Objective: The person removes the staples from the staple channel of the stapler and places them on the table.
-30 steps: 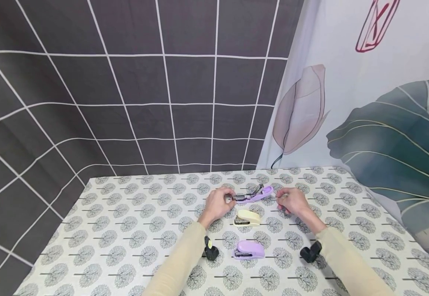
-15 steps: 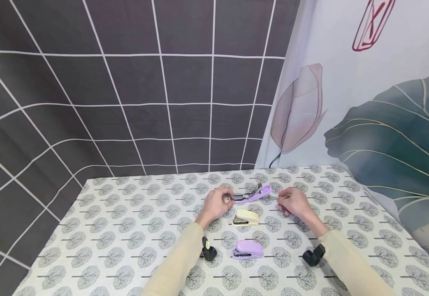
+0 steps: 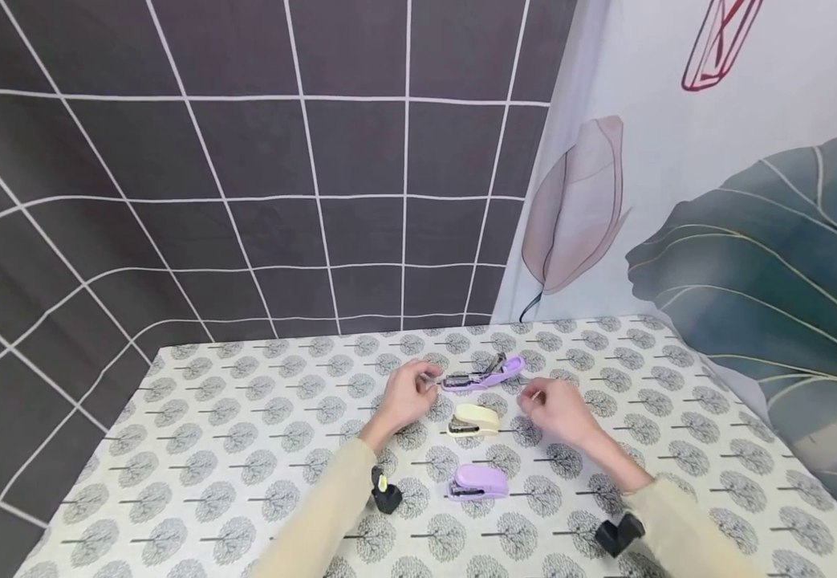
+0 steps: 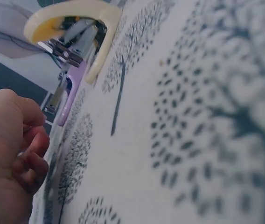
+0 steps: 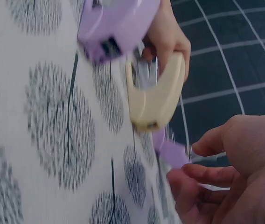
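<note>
A purple stapler [image 3: 483,376] lies at the back with its top swung up, showing the metal magazine. My left hand [image 3: 405,395] is beside its left end, fingers loosely curled; in the left wrist view the fingertips stand apart from the stapler. My right hand [image 3: 557,408] is beside its right end, thumb and fingertips close together. In the right wrist view, a small bit shows at the thumb tip; I cannot tell if the fingers hold it. A cream stapler [image 3: 473,421] sits between the forearms, and a second purple stapler [image 3: 478,482] sits nearer me, both closed.
A white cloth with tree prints [image 3: 259,449] covers the table. Behind it hangs a dark gridded curtain [image 3: 245,160], and a pale floral one [image 3: 584,201] is at the right. Black wrist cameras [image 3: 619,535] jut from both sleeves.
My left hand has let go of the opened stapler's left end and drawn slightly away. My right hand has shifted left and a little nearer me. The head view has shifted slightly.
</note>
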`<state>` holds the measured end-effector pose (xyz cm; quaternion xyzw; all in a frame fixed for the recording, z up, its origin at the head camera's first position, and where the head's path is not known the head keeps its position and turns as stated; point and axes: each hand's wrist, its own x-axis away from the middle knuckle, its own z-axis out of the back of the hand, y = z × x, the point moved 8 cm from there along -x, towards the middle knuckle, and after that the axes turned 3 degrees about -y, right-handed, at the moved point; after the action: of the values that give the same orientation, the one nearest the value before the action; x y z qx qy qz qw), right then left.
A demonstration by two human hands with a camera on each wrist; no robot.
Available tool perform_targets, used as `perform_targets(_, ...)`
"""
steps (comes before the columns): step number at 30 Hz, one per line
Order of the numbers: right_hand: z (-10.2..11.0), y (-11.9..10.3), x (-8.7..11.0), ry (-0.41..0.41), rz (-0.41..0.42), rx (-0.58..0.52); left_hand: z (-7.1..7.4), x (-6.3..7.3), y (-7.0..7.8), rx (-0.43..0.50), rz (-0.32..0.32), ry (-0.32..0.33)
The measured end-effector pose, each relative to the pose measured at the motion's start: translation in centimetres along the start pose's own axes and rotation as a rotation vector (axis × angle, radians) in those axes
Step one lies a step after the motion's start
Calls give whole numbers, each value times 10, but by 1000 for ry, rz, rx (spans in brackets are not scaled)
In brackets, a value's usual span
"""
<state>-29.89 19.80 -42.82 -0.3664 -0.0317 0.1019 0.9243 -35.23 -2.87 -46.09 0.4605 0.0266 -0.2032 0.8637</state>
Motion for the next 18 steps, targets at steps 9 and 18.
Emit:
perform_targets(9,-19,-48,9,-20,197,108,-4,29,23,65,-26,-169)
perform_targets(18,-36,-69,7,-25,304,171,-13,39,25,-8,-13,-188)
